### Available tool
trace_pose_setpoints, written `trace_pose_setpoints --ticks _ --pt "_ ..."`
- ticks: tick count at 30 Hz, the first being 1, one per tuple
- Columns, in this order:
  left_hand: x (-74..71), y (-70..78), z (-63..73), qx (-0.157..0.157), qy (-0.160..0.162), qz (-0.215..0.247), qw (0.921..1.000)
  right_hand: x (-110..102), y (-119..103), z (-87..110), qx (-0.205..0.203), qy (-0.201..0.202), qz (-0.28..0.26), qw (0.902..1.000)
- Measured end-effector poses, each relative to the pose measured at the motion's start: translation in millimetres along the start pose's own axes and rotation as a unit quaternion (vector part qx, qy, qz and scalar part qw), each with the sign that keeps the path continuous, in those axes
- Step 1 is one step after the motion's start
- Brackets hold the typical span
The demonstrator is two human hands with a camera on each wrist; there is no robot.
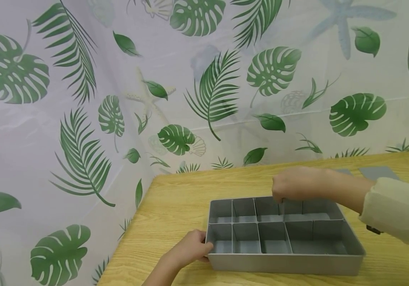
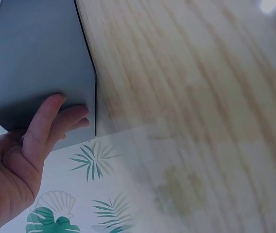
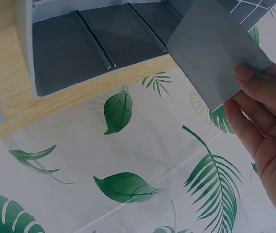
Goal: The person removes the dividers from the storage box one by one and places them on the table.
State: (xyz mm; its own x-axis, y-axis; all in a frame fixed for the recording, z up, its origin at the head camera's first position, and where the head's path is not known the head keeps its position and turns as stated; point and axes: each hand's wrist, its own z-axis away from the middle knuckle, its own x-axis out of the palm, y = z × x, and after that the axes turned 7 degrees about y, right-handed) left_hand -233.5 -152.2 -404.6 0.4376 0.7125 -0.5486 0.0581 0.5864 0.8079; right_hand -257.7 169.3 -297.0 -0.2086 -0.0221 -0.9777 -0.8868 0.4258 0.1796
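A grey organizer box (image 1: 283,264) sits on the wooden table, split by thin dividers into two rows of compartments. My left hand (image 1: 191,247) grips the box's left end at the near corner; the left wrist view shows its fingers (image 2: 43,121) against the grey outer wall. Over the far row, my right hand (image 1: 301,183) pinches a flat grey divider (image 3: 215,53) between thumb and fingers. That divider is tilted in the right wrist view, its lower end overlapping the box's far wall. Upright slot ribs (image 3: 94,41) line the inner wall of the wide right part.
Flat grey panels (image 1: 379,172) lie on the table (image 1: 179,198) behind the box, to the right. A white sheet (image 1: 226,155) printed with green leaves hangs along the table's far and left edges. A pale sleeve (image 1: 397,208) covers the right forearm.
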Motion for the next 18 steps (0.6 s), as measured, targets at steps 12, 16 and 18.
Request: trace_pose_setpoints --ticks 12,16,18 --pt "0.4 -0.9 -0.7 0.005 0.000 -0.007 1.0000 -11.4 0.7 5.4 0.004 0.010 0.028 0.9996" --pt "0.4 -1.6 -0.8 0.002 -0.002 -0.004 1.0000 -14.1 -0.2 9.5 0.005 0.016 0.047 0.9987" --pt "0.6 -1.9 -1.2 0.001 -0.002 -0.005 1.0000 -15.9 -1.0 11.4 0.009 0.014 0.051 0.9985"
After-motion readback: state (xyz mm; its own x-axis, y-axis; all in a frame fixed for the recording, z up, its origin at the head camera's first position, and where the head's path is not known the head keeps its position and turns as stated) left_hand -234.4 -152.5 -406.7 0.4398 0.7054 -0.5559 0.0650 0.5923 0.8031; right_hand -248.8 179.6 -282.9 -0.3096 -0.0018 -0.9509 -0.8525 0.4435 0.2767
